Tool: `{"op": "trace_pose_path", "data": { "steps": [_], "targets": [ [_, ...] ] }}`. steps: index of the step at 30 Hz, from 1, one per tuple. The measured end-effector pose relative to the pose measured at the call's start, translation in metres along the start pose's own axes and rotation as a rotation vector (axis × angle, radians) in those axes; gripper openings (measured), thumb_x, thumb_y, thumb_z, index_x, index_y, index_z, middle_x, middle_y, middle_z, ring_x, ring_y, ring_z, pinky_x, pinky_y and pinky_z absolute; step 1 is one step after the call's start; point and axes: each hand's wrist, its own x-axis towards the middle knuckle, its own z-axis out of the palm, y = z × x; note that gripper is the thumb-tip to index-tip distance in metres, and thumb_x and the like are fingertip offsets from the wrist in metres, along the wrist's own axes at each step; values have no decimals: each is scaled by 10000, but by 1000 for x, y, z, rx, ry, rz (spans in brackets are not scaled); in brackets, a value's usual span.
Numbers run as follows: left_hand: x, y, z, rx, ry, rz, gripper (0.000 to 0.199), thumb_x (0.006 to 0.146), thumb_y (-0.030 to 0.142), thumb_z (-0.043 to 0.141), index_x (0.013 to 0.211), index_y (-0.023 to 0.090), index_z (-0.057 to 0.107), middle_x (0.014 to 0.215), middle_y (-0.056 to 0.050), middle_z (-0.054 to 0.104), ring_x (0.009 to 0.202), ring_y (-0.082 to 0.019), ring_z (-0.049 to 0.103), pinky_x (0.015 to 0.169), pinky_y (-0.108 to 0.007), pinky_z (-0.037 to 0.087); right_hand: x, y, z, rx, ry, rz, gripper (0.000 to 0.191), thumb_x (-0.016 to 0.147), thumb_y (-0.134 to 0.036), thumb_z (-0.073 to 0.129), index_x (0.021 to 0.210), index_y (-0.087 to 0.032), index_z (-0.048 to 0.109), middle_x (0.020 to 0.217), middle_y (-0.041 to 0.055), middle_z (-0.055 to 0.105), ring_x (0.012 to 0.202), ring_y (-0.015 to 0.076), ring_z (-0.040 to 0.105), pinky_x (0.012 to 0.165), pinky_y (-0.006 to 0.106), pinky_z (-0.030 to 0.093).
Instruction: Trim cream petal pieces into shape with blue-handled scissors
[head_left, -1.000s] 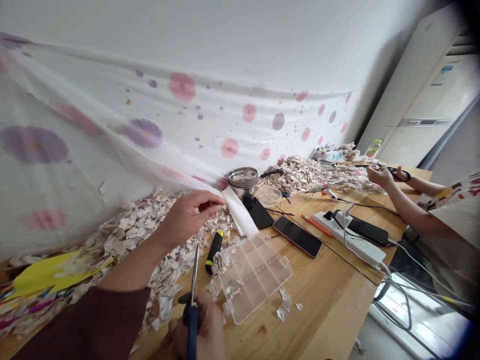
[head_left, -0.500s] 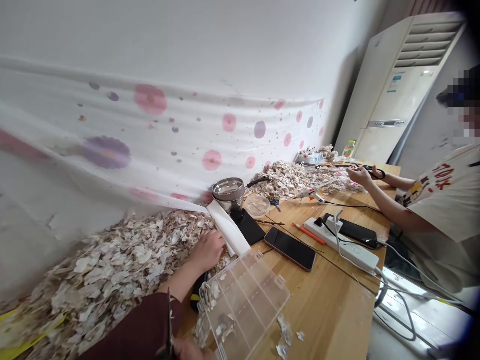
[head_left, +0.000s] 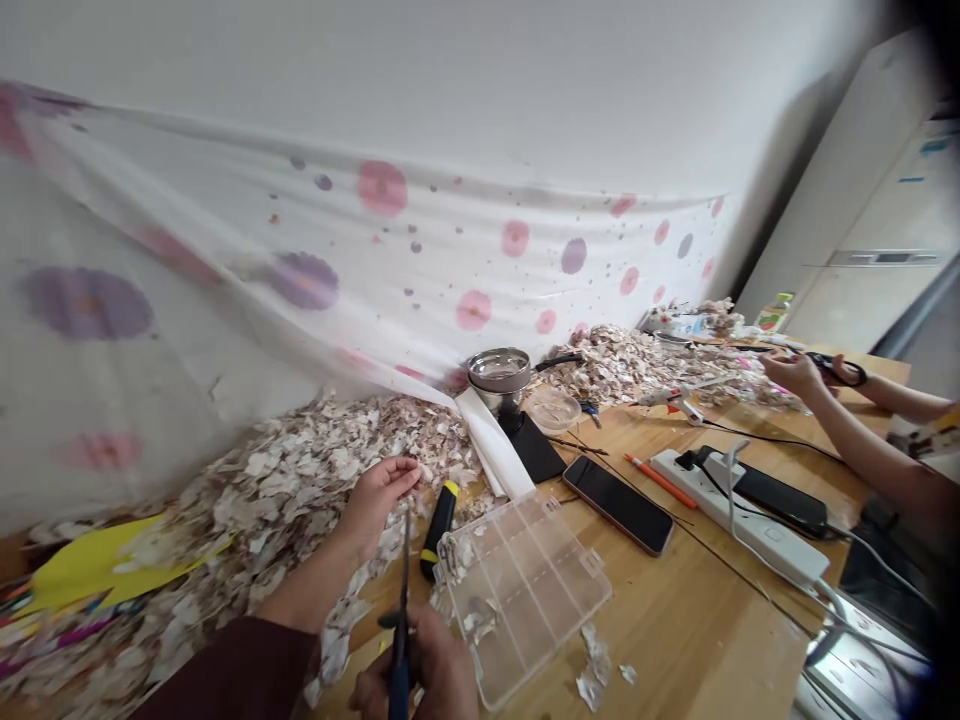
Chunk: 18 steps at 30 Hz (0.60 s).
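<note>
My left hand (head_left: 381, 500) is over the near edge of a large heap of pale, flaky pieces (head_left: 277, 480), its thumb and fingertips pinched on a small pale flake (head_left: 424, 472). At the bottom centre, my right hand (head_left: 431, 665) is closed around the dark blue handle of a long thin-bladed tool (head_left: 402, 650), the blade pointing up. A black and yellow handle (head_left: 441, 528) lies between the heap and a clear compartment box (head_left: 525, 595), which has some flakes in its left part.
A phone (head_left: 619, 504), an orange pen (head_left: 660, 480) and a power strip (head_left: 742, 515) with cables lie rightward. Metal bowls (head_left: 499, 370) stand behind a white roll (head_left: 495, 443). Another person's hands (head_left: 799, 375) hold black scissors at the far right.
The view has turned left. My left hand has drawn back from beside the white roll and now pinches a flake. My right hand and its tool have come further into view.
</note>
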Motion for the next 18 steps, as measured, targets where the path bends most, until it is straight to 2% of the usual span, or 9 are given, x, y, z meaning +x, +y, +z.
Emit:
{"op": "trace_pose_path", "data": {
  "steps": [4, 8, 11, 14, 18],
  "targets": [
    [-41, 8, -17, -267, 119, -147, 341, 581, 365, 752, 822, 171, 609, 725, -10, 639, 662, -145, 609, 661, -268, 483, 2, -15, 3, 142, 6, 50, 266, 705, -276, 651, 951, -185, 607, 575, -27, 615, 396, 80, 429, 399, 175, 356],
    [-63, 14, -29, -418, 165, -224, 380, 514, 261, 823, 831, 159, 639, 721, 2, 635, 684, -114, 589, 656, -216, 457, 2, -22, 2, 181, 12, 76, 342, 706, -371, 688, 959, -180, 561, 594, -28, 614, 394, 67, 408, 389, 169, 319],
    [-67, 18, -36, -486, 156, -242, 373, 504, 221, 840, 823, 156, 657, 728, 7, 638, 694, -103, 578, 666, -203, 452, -1, -17, 5, 171, 10, 107, 362, 712, -409, 700, 955, -178, 563, 563, -39, 595, 381, 65, 404, 383, 167, 290],
    [-70, 25, -41, -537, 127, -250, 357, 512, 219, 842, 818, 159, 667, 733, 12, 637, 681, -101, 574, 683, -217, 464, -4, -11, 8, 135, -19, 42, 368, 718, -442, 698, 938, -170, 585, 563, -16, 620, 383, 68, 392, 367, 169, 283],
    [-87, 35, -42, -573, 62, -295, 325, 556, 238, 840, 826, 167, 674, 740, 10, 640, 684, -107, 583, 696, -229, 478, -1, -10, 7, 193, 30, 47, 416, 728, -495, 701, 960, -174, 575, 615, -4, 639, 392, 64, 416, 381, 172, 327]
  ]
}}
